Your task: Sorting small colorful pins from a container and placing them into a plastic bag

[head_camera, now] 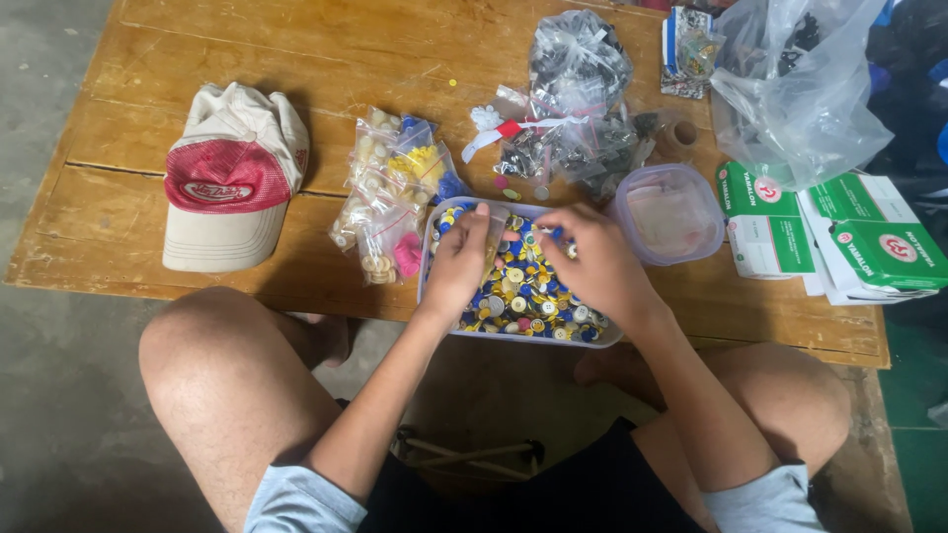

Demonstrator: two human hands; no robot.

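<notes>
A clear rectangular plastic tub point(432, 223) sits at the near edge of the wooden table point(197, 128), filled with several small blue, yellow and white buttons point(523, 296). Both my hands are inside it. My left hand point(459, 266) holds a small clear plastic bag point(494, 237) upright over the buttons. My right hand point(592, 259) reaches in from the right, its fingertips pinched together near the bag's mouth, holding what looks like a small button; the piece itself is too small to tell.
Small bags of buttons point(390, 192) lie left of the tub, and a red and beige cap point(232, 178) farther left. Behind are bags of dark parts point(578, 109), a round lidded container point(670, 212), a large clear bag point(800, 89) and green-white boxes point(849, 232).
</notes>
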